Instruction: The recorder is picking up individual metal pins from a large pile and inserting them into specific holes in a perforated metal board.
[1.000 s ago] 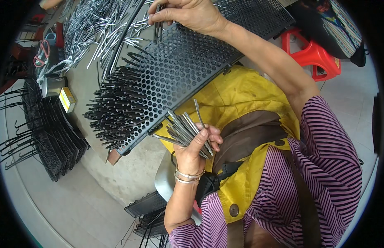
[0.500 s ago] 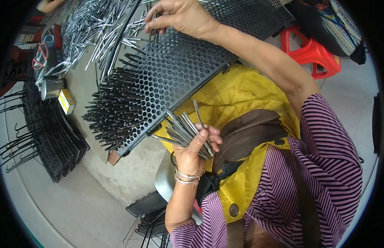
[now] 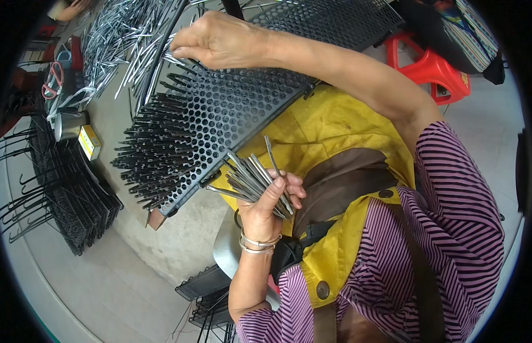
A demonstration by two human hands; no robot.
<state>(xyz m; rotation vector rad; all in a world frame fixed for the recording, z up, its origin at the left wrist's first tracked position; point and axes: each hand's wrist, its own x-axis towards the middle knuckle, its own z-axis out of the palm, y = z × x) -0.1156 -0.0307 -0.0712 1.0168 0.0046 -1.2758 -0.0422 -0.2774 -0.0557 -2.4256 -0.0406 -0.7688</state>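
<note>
A loose bundle of thin grey metal rods (image 3: 250, 177) with flattened ends fans out of my left hand (image 3: 265, 208), whose fingers are closed round it above my yellow apron. My right hand (image 3: 226, 41) is over the far left part of a black perforated tray (image 3: 237, 108), back up, with thumb and fingertips pinched together. Whatever is between those fingertips is hidden. Dark rods (image 3: 157, 151) stand tightly packed in the holes at the tray's left end, and a few more lean just below my right hand.
A heap of loose silver rods (image 3: 120, 43) lies past the tray. To the left are red-handled scissors (image 3: 52, 80), a metal cup (image 3: 68, 124), a yellow box (image 3: 90, 142) and stacked black racks with hooks (image 3: 77, 194). A red stool (image 3: 432, 68) stands at right; another person's hand (image 3: 71, 10) shows far left.
My right hand has moved left and a little nearer, turning so its back hides the rods seen in its fingers before. The left hand keeps its bundle almost still.
</note>
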